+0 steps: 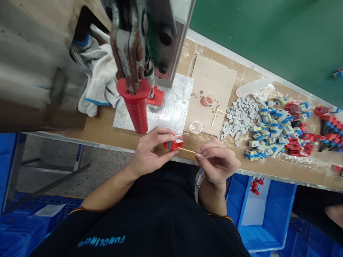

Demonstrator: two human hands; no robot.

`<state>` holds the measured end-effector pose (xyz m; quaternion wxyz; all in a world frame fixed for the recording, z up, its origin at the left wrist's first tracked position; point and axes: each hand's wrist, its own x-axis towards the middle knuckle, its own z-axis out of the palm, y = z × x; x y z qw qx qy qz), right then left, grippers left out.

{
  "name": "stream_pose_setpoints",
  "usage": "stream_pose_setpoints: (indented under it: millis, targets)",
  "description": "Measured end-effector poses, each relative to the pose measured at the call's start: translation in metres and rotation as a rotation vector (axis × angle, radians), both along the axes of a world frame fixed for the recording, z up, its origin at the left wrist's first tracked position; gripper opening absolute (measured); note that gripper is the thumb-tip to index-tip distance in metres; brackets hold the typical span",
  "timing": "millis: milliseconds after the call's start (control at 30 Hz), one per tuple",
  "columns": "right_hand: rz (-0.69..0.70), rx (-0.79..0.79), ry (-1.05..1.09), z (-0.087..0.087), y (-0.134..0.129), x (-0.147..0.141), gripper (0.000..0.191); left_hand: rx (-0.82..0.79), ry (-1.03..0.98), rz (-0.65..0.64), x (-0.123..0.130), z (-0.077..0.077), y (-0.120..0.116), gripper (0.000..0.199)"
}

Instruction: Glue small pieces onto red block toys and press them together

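My left hand [151,151] pinches a small red plastic part [174,143] with grey and white areas, close to the front edge of the workbench. Between the thumb and fingers of my right hand [218,159] is a thin cotton swab [187,150]. Its far end touches or nearly touches the red part; the tip is too small to make out. Beyond my hands lies a cardboard sheet [211,80] with a small clear cup [207,100] of reddish liquid, a clear lid [195,127] and used-looking swabs [215,116].
A toggle clamp with a red handle [135,110] rises over a metal plate [173,117], a red part [158,97] beneath it. White gloves [100,76] lie left. Rightward are grey pieces [242,113], blue-grey blocks [273,128] and red parts [298,144]. A blue bin [278,214] sits below.
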<state>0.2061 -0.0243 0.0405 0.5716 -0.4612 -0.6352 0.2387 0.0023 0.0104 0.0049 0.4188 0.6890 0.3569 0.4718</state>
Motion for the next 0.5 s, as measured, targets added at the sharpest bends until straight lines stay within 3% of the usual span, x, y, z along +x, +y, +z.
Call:
stream_pose_setpoints:
  millis: [500]
  targets:
    - [0.022, 0.009, -0.068, 0.0028, 0.0011, 0.0075, 0.020, -0.005, 0.015, 0.009, -0.0019, 0.0010, -0.0006, 0.034]
